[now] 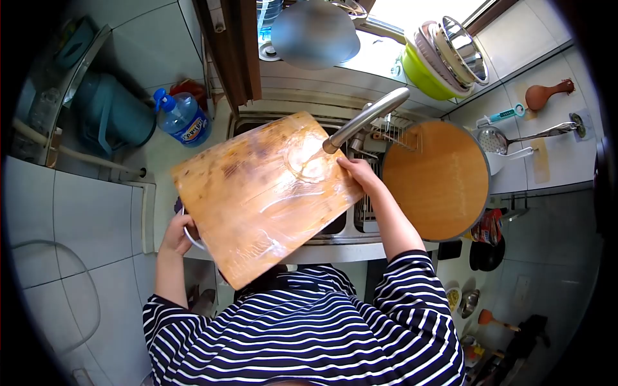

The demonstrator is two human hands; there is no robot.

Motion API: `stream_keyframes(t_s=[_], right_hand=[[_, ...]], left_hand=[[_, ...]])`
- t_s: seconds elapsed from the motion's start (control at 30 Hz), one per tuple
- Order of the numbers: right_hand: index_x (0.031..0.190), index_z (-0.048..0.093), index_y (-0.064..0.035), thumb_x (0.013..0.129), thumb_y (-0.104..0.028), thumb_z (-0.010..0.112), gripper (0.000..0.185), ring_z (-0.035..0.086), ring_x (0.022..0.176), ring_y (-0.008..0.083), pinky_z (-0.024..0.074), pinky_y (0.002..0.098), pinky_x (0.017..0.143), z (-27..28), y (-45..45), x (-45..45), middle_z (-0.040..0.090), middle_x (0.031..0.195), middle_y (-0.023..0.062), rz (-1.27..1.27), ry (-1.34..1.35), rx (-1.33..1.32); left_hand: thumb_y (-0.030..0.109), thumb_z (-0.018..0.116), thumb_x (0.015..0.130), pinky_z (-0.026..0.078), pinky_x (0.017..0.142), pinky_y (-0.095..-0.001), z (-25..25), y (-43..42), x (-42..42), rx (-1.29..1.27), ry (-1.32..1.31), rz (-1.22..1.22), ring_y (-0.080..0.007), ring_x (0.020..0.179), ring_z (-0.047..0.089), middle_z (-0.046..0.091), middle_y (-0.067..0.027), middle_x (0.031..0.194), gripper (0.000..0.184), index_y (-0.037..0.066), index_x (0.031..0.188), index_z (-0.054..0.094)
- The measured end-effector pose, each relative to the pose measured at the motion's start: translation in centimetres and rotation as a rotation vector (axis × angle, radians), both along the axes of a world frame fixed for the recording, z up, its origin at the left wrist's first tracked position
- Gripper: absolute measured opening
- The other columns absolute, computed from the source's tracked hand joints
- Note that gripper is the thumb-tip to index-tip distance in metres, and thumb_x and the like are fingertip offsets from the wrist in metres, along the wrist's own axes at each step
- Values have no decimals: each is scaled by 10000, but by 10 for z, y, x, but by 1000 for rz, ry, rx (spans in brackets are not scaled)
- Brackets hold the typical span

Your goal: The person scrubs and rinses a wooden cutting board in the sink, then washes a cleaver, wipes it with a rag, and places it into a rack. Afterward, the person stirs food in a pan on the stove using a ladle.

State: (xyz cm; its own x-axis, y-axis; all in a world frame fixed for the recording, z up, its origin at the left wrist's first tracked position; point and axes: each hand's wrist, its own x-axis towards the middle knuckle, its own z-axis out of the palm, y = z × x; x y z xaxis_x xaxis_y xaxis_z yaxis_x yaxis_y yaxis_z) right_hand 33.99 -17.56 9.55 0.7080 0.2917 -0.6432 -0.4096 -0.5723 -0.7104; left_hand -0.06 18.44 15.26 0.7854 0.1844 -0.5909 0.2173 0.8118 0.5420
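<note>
Both hands [362, 175] hold a wet board [251, 193] near a bottle [185, 117] (label [194, 132] illegible).

Left hand [177, 234] and right hand [360, 175] hold a wet board [248, 193] beneath the faucet [368, 120].

There is one rectangular board [261, 202], one round board [441, 180], one faucet [369, 119] and one pump bottle [185, 121].

Bare forearms [399, 222] angled forward, left hand [176, 235] curled, right hand [360, 174] farther forward, thumb extended
</note>
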Motion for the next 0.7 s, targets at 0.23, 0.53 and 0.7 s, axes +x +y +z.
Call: stream_keyframes(t_s=[0.23, 0.53, 0.7], right_hand=[[875, 636, 41, 803, -377, 660, 425, 590, 643, 152, 468, 297, 614, 49, -36, -30, 647, 753, 91, -165, -260, -122], [1043, 538, 8, 828, -239, 665, 351, 581, 809, 139, 475, 292, 710, 110, -52, -62, 623, 957, 88, -222, -76, 169], [1241, 440, 2, 782, -153, 690, 545, 570, 1006, 180, 471, 310, 870, 141, -45, -75, 570, 1140, 112, -185, 55, 363]], left_hand=[[0, 451, 735, 458, 544, -263, -86, -10, 55, 236, 115, 48, -149, 624, 566, 594, -24, 770, 307, 44, 1022, 552], [195, 576, 832, 474, 777, -362, -129, -32, 114, 301, 182, 22, -214, 904, 575, 588, -105, 1002, 353, -6, 1105, 479], [204, 597, 837, 434, 871, -325, -154, -37, 135, 498, 201, 23, -224, 1048, 537, 574, -126, 1109, 461, -25, 1213, 462]])
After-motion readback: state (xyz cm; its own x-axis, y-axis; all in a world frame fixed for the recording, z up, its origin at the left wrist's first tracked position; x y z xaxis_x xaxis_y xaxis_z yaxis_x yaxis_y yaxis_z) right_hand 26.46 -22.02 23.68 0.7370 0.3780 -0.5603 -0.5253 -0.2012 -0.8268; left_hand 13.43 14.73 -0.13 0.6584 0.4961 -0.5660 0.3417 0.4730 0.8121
